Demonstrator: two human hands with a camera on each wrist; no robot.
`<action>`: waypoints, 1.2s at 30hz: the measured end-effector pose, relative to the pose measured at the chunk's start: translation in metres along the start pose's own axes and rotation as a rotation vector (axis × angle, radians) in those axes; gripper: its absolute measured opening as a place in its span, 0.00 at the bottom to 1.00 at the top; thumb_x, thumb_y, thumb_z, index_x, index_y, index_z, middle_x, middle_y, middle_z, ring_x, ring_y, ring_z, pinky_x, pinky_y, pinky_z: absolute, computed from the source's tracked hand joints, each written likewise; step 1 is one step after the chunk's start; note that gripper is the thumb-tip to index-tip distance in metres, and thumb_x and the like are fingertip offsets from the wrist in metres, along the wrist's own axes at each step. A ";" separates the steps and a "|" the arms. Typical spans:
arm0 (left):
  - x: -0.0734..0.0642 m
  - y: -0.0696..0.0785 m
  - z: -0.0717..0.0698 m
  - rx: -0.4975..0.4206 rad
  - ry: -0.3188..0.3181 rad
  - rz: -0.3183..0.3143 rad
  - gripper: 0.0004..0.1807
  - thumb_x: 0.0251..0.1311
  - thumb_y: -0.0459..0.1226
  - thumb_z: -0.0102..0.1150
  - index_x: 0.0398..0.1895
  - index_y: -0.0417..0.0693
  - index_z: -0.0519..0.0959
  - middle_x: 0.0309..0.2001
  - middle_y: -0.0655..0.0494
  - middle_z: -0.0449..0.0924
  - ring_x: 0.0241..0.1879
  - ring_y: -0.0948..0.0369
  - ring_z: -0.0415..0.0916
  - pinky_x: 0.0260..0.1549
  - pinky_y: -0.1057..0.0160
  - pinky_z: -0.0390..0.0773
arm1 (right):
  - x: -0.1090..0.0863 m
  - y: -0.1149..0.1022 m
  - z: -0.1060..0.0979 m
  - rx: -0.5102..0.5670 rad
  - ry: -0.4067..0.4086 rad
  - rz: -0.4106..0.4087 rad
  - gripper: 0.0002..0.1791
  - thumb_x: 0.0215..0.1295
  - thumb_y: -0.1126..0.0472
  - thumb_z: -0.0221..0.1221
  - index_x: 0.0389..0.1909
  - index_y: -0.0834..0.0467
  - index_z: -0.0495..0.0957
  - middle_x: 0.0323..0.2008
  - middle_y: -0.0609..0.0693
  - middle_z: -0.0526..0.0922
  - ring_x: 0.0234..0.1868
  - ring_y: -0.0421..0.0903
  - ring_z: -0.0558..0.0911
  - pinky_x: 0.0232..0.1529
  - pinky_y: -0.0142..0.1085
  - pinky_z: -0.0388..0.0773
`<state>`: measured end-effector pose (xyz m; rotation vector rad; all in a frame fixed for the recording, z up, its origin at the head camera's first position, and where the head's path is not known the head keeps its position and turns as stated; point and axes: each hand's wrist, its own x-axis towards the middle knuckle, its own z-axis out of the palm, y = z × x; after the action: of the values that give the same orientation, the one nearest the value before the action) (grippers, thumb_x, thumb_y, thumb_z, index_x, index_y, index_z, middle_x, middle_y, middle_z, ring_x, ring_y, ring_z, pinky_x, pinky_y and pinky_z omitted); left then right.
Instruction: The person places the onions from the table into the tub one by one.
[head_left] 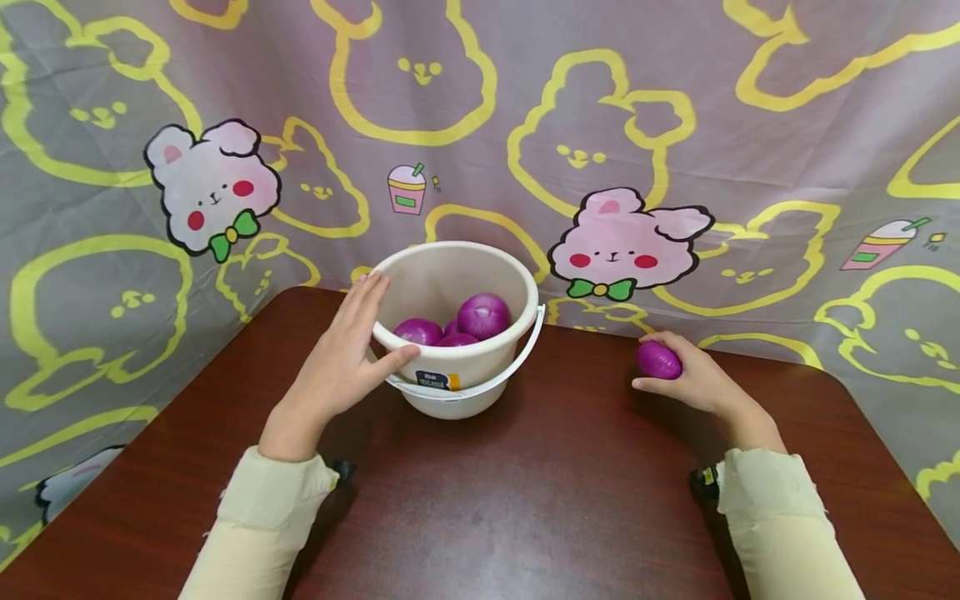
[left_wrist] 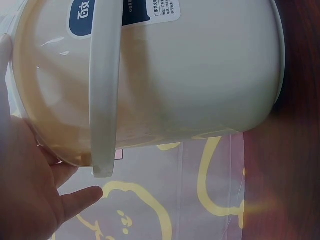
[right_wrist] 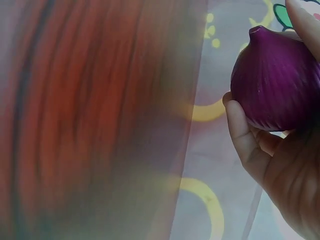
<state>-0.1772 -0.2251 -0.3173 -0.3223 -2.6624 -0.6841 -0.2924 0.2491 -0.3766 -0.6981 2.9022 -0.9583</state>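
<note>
A cream bucket [head_left: 459,372] with a white handle [head_left: 517,358] stands at the back of the table. Inside it lie several purple onions [head_left: 483,317], partly hidden by its front wall. My left hand [head_left: 330,358] rests against the bucket's left rim, fingers extended and thumb along the front edge. Close up in the left wrist view, fingers [left_wrist: 82,202] spread beside the rim and the handle crosses the bucket's side. Off to the right, my right hand [head_left: 701,375] grips a single purple onion [right_wrist: 275,80] between thumb and fingers, above the table.
The dark brown wooden table [head_left: 510,500] reaches back to a grey-lilac curtain [head_left: 480,167] with cartoon bears and rabbits, which hangs right behind the bucket. A blue label [head_left: 435,381] is on the bucket's front. Small black devices [head_left: 705,482] sit at both wrists.
</note>
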 end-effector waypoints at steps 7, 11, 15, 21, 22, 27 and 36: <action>0.000 -0.001 -0.001 0.004 -0.004 -0.002 0.54 0.59 0.63 0.58 0.80 0.50 0.46 0.81 0.51 0.43 0.81 0.49 0.37 0.71 0.36 0.56 | 0.004 -0.008 0.007 0.063 0.005 0.010 0.39 0.57 0.50 0.71 0.66 0.58 0.67 0.64 0.64 0.69 0.53 0.62 0.77 0.49 0.51 0.81; 0.000 0.000 0.000 0.005 -0.002 0.001 0.54 0.59 0.63 0.59 0.80 0.49 0.47 0.81 0.51 0.43 0.81 0.49 0.38 0.72 0.36 0.55 | 0.007 -0.012 0.007 0.077 0.004 0.008 0.39 0.57 0.49 0.71 0.66 0.57 0.66 0.59 0.62 0.73 0.52 0.60 0.77 0.48 0.50 0.82; 0.000 0.001 0.000 0.002 -0.004 0.003 0.54 0.59 0.62 0.59 0.80 0.49 0.47 0.81 0.51 0.43 0.81 0.50 0.37 0.72 0.37 0.54 | 0.007 -0.018 0.006 0.094 0.001 0.009 0.39 0.59 0.50 0.70 0.67 0.56 0.65 0.59 0.63 0.73 0.52 0.61 0.77 0.47 0.50 0.83; 0.000 0.001 -0.001 -0.003 -0.004 0.003 0.54 0.59 0.62 0.60 0.80 0.49 0.47 0.81 0.50 0.43 0.81 0.49 0.37 0.73 0.38 0.53 | 0.007 -0.029 0.007 0.167 -0.001 0.029 0.40 0.59 0.51 0.69 0.70 0.54 0.63 0.61 0.63 0.71 0.56 0.63 0.75 0.49 0.53 0.83; 0.000 0.001 -0.002 -0.003 -0.003 0.004 0.54 0.59 0.61 0.60 0.80 0.49 0.47 0.81 0.50 0.43 0.81 0.49 0.37 0.73 0.38 0.53 | 0.008 -0.030 0.008 0.177 0.001 0.028 0.40 0.59 0.51 0.69 0.70 0.54 0.62 0.62 0.63 0.70 0.57 0.63 0.74 0.50 0.53 0.83; -0.001 0.000 -0.002 -0.005 -0.006 0.005 0.54 0.59 0.62 0.60 0.80 0.49 0.47 0.81 0.50 0.43 0.81 0.50 0.37 0.73 0.38 0.53 | 0.012 -0.036 0.011 0.205 0.015 0.015 0.40 0.60 0.52 0.69 0.71 0.53 0.62 0.63 0.62 0.70 0.58 0.63 0.73 0.51 0.55 0.82; 0.000 0.000 -0.003 -0.001 -0.008 -0.006 0.54 0.59 0.62 0.59 0.81 0.51 0.46 0.81 0.51 0.42 0.81 0.51 0.36 0.72 0.37 0.55 | 0.018 -0.051 0.015 0.275 0.054 0.002 0.39 0.59 0.53 0.69 0.70 0.52 0.64 0.67 0.58 0.68 0.61 0.60 0.72 0.53 0.53 0.81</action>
<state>-0.1765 -0.2267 -0.3154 -0.3188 -2.6714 -0.6877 -0.2853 0.1965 -0.3576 -0.6587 2.7327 -1.3604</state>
